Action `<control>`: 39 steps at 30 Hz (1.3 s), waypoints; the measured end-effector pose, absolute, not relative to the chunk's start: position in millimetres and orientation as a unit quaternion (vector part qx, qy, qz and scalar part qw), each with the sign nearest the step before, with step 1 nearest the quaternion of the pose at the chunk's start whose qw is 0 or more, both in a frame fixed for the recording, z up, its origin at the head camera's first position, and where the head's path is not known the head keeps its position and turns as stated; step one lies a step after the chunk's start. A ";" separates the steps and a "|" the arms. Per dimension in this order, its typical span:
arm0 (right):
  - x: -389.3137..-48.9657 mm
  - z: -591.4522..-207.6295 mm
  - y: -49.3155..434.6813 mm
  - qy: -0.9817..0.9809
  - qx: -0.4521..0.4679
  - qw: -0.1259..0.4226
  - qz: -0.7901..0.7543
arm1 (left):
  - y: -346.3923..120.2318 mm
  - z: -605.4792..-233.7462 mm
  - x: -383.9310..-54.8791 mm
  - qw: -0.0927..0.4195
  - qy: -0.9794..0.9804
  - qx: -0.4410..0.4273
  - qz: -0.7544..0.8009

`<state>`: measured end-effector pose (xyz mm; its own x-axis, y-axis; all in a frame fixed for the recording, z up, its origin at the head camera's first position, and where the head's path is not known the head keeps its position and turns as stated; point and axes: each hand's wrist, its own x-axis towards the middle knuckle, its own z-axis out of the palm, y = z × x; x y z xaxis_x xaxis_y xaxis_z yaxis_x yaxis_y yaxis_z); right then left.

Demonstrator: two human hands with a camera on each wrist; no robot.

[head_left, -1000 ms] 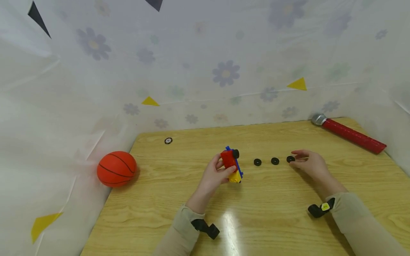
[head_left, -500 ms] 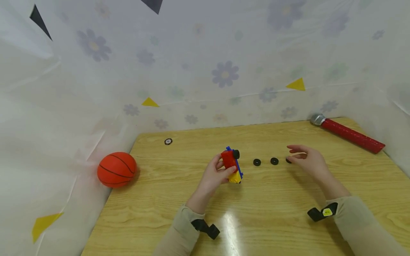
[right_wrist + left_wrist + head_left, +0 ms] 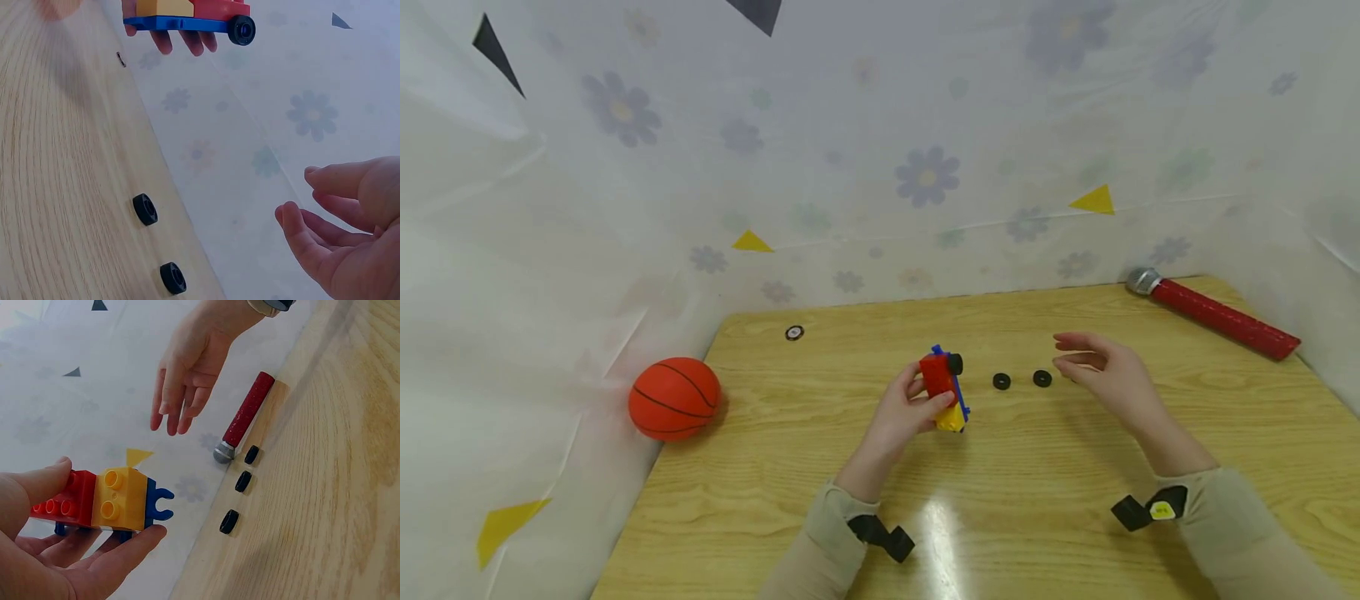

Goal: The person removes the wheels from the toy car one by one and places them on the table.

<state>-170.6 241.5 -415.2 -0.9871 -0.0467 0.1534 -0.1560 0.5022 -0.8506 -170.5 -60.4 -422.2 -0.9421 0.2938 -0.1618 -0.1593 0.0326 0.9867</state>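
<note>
My left hand [image 3: 901, 410] grips a toy block car [image 3: 937, 377], raised and tilted above the table. Its red and yellow studded blocks [image 3: 124, 499] sit on a blue base [image 3: 178, 24], and one black wheel [image 3: 234, 31] is fitted at one end. My right hand [image 3: 1108, 377] hovers with loosely bent fingers and nothing between thumb and fingertips [image 3: 291, 215]. Beneath and beside it, black toy wheels lie in a row: a left one [image 3: 1002, 387], a middle one [image 3: 1042, 384], and a third [image 3: 252, 454] that the right hand hides in the head view.
A red basketball [image 3: 673, 400] rests at the table's left edge. On the back right lies a red toy microphone [image 3: 1221, 317]. A small round black-and-white disc [image 3: 794, 333] is at the back left. Flowered sheeting [image 3: 842, 167] encloses the wooden table [image 3: 760, 492].
My right hand has let go of the third wheel, lifted and shifted slightly left, now covering that wheel in the head view. The left hand keeps the car almost still.
</note>
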 end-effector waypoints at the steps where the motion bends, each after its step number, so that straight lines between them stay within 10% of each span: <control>1: -170.5 -414.5 240.3 -0.865 0.061 0.056 0.494 | -60.4 -422.4 -170.3 0.163 0.700 0.049 0.693; 39: -164.5 -409.8 168.2 -0.809 0.139 -0.024 0.570 | -51.7 -426.2 -164.9 0.196 0.700 0.085 0.681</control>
